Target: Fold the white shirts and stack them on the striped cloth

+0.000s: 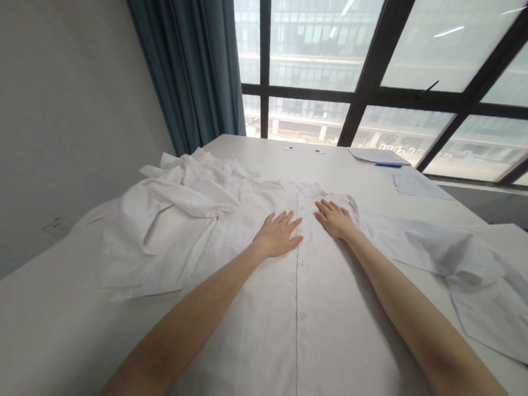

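Note:
A white button-up shirt lies spread face up, its collar at the far end and its buttoned front running toward me. My left hand rests flat on the chest just left of the button line, fingers spread. To the right of that line, nearer the collar, my right hand also lies flat on the cloth with its fingers stretched out. Neither hand grips the fabric. One sleeve reaches out to the right. On the left the cloth is bunched and folded, partly covering the other side.
The shirt lies on a white table. Papers and a blue pen are at the far right, with another sheet closer. Beyond stand a dark-framed window and a blue curtain. A grey wall borders the left.

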The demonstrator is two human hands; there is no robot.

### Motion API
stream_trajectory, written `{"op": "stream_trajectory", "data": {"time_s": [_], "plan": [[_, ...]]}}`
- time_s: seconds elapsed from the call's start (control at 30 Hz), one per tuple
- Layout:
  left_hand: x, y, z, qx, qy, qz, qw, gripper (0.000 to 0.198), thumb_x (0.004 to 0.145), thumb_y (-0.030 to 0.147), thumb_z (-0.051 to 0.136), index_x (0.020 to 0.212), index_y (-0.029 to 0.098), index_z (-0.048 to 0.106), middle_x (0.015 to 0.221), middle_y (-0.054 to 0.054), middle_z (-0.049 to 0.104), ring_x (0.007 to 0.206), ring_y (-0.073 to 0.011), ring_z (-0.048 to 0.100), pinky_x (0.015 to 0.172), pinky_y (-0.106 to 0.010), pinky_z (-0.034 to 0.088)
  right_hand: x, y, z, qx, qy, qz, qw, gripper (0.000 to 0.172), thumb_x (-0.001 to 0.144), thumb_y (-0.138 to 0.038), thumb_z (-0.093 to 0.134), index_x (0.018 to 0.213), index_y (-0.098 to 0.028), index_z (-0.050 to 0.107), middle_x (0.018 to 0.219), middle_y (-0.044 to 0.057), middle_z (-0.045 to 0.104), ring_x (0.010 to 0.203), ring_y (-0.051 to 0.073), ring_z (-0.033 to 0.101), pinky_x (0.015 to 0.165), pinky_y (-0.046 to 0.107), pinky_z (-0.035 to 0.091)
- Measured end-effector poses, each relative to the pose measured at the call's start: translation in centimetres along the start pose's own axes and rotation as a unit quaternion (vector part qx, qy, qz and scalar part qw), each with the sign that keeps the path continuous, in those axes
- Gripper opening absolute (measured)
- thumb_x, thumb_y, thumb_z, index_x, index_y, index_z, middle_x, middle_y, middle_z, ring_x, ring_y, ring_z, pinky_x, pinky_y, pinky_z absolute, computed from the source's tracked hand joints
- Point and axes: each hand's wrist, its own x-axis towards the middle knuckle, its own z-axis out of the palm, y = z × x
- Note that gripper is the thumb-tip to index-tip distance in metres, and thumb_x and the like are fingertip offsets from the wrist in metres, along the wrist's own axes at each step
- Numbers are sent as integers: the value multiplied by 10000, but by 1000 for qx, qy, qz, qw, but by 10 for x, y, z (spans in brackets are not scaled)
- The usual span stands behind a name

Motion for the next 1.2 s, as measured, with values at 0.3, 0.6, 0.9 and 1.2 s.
{"op": "stream_trajectory", "data": {"time_s": [0.3,0.6,0.9,1.2], "plan": [[-1,1,-2,6,-5,-1,1000,599,983,538,297,1506,245,312,1589,-102,260,1470,-264,215,1170,-506,184,25,24,-5,-3,9,69,998,599,983,-497,217,1513,-234,310,1592,79,274,1428,313,283,1118,571,234],[-1,1,0,5,2,2,1000,603,983,538,295,1504,235,314,1588,-105,264,1467,-267,225,1168,-507,189,-5,-8,-7,-12,35,11,999,489,997,-358,320,1452,-197,398,1583,117,287,1441,303,242,1115,546,239],[1,1,0,13,-6,-5,1000,621,981,541,293,1517,228,288,1595,-97,242,1472,-267,210,1170,-515,175,-29,-22,0,-5,31,-13,999,521,1012,-378,244,1497,-220,353,1576,66,314,1429,294,293,1117,516,270],[41,-38,-10,23,-52,-33,998,717,963,622,224,1523,178,277,1596,-109,215,1480,-250,183,1184,-491,138,-30,-24,-2,5,27,-14,1000,541,1007,-393,228,1507,-216,339,1579,64,304,1439,284,274,1130,503,254]]}}
